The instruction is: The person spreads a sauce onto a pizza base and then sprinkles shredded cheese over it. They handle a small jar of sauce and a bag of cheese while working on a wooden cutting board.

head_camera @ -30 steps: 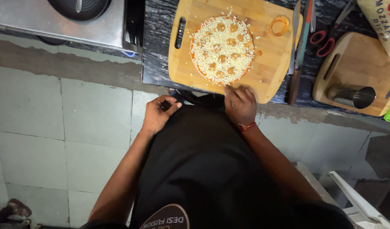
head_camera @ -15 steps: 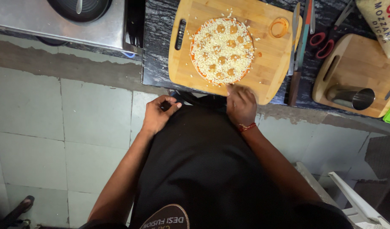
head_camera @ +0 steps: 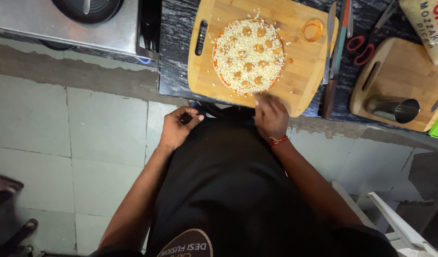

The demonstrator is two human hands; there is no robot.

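- One round uncooked pizza, covered in white shredded cheese with pale brown topping pieces and a rim of red sauce showing, lies in the middle of a wooden cutting board.
- Right hand rests at the near edge of that board, just below the pizza; its fingers are bunched together with the tips pointing at the pizza's near rim, though whether they pinch anything cannot be told. A red thread band circles the wrist.
- Left hand sits off the board, below its near left corner, against the black apron; its fingers are curled inward with the thumb meeting the fingertips, seemingly pinching the dark fabric.
- Loose shreds of cheese lie scattered on the board around the pizza, and an orange ring lies on the board's far right corner.
- Right of the board, a long knife and red-handled scissors lie on the dark counter.
- Farther right of the board sits a second wooden board carrying a steel cup on its side; a cheese bag lies beyond it.
- Left of the board stands a steel stove with a dark pan.
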